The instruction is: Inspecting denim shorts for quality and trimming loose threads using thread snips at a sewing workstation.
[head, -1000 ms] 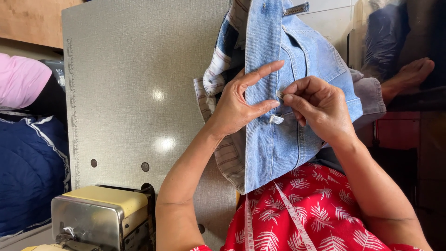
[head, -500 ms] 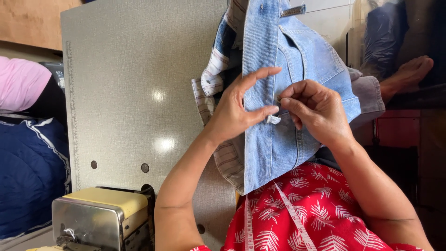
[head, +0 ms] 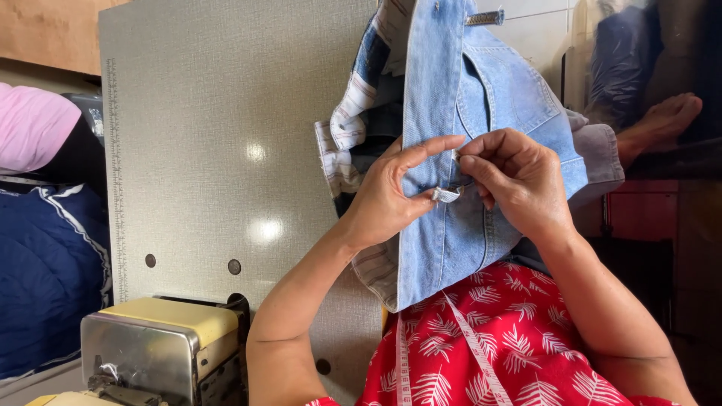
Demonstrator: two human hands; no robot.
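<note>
A light blue denim jacket [head: 451,240] with a striped lining hangs from the table edge over my lap. My left hand [head: 391,192] pinches its front edge, thumb and forefinger around a small silver metal piece [head: 445,195] on the fabric. My right hand [head: 519,177] grips the denim right beside it, fingertips pressed close to the same metal piece. The two hands nearly touch.
A grey sewing table [head: 226,135] with a ruler strip along its left edge fills the middle. A metal and yellow sewing machine [head: 150,349] sits at the bottom left. Pink [head: 34,124] and dark blue fabric [head: 45,278] lie at the left. A white tape measure [head: 474,346] hangs over my red patterned clothing.
My left forefinger has curled down toward the thumb on the jacket edge. My right hand stays pressed at the same spot.
</note>
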